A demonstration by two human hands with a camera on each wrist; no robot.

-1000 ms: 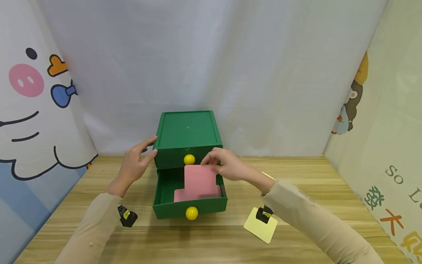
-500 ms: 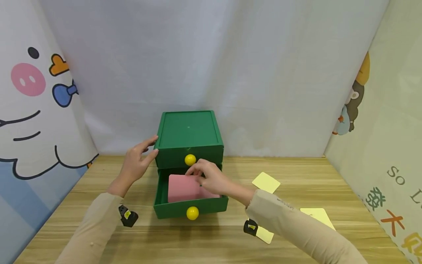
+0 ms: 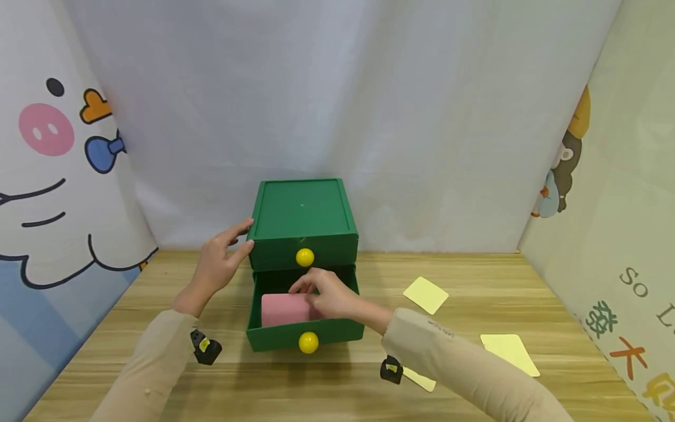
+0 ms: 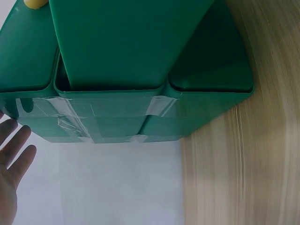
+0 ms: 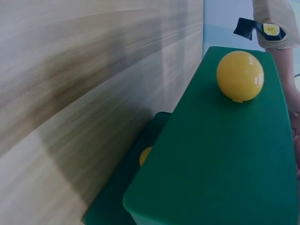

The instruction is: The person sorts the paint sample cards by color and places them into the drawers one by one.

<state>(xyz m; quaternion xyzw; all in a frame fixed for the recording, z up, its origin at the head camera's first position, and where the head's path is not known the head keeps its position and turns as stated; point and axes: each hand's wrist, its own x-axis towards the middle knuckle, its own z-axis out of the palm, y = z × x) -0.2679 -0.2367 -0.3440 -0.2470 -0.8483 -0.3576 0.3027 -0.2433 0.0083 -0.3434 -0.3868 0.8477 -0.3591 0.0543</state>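
While our left hand (image 3: 216, 265), fingers apart, touches the side of the green plastic cabinet (image 3: 303, 210), our right hand (image 3: 329, 295) pinches one pink, round-cornered card (image 3: 283, 310), located inside the pulled-out green middle drawer (image 3: 271, 340). Hazards, we judge: card dropping askew, should the pinch loosen early; cabinet shifting, should we knock the drawer without bracing.

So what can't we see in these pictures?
Pink card: bottom hidden behind the open drawer, right side partly behind the right grip (head view).
Lowest yellow card: mostly behind the right sleeve (head view).
Low knob: partly behind the open drawer (right wrist view).
Left grip: cut off by the left edge (left wrist view).
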